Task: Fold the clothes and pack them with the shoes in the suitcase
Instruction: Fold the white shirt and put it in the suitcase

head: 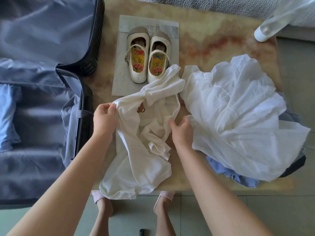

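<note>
A crumpled cream T-shirt (141,160) with a small bear print lies on the marble table (213,41) in front of me. My left hand (104,118) pinches its upper left edge. My right hand (181,132) grips its right edge with curled fingers. A pair of cream strap shoes (147,57) stands on a grey sheet of paper (122,77) behind the shirt. The open suitcase (37,99) with grey lining lies to the left, a light blue folded garment (7,116) inside it.
A heap of clothes sits at the right: a white sheer garment (238,116) on top, a blue one (235,176) and dark ones beneath. A clear plastic bottle (279,16) is at the upper right. My feet in pink slippers (163,200) stand under the table's near edge.
</note>
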Demonstrator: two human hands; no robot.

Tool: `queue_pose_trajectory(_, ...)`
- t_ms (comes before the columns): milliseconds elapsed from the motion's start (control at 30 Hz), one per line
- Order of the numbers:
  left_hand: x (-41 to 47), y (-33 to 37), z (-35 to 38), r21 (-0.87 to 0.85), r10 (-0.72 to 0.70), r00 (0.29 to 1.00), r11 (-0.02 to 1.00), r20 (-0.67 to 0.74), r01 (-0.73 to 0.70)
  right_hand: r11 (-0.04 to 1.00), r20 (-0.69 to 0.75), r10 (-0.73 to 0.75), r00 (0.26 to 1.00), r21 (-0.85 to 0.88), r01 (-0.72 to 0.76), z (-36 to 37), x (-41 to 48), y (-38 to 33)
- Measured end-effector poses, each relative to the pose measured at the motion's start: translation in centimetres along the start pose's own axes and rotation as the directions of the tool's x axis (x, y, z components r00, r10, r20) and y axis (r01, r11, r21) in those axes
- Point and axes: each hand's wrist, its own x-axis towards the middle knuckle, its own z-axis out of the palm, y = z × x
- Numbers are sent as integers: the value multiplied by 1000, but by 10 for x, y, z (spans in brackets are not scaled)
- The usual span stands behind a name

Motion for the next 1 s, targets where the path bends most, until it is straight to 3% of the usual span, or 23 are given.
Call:
queue_pose_trajectory(167,-3,1,-1,36,3,1000,999,29,-4,995,-12,94,995,41,-94,20,9,-5)
queue_pose_trajectory(300,1,4,-3,16,-38,999,999,39,38,993,-189,-44,981,102,64,21,11,-9)
queue_pose_trajectory(433,5,1,-10,49,-98,994,994,56,95,928,-414,-168,895,241,285,-8,15,-20)
queue_pose_trajectory(533,5,-4,-17,88,-152,988,985,41,148,876,-483,-246,840,259,406,-32,26,-30)
queue_pose_trajectory(633,-2,-8,-24,164,-148,988,976,32,141,836,-486,-314,816,265,480,-49,42,-55)
queue_pose_trajectory(767,-27,-9,-26,363,-28,998,932,61,4,780,-449,-472,759,189,596,-62,61,-106)
queue_pose_trajectory(933,-39,-13,-22,651,-53,978,753,200,-92,641,-255,-725,639,89,763,-79,66,-161)
queue_pose_trajectory(1000,-35,-10,-17,691,30,975,700,221,-178,643,-162,-750,642,55,764,-80,66,-162)
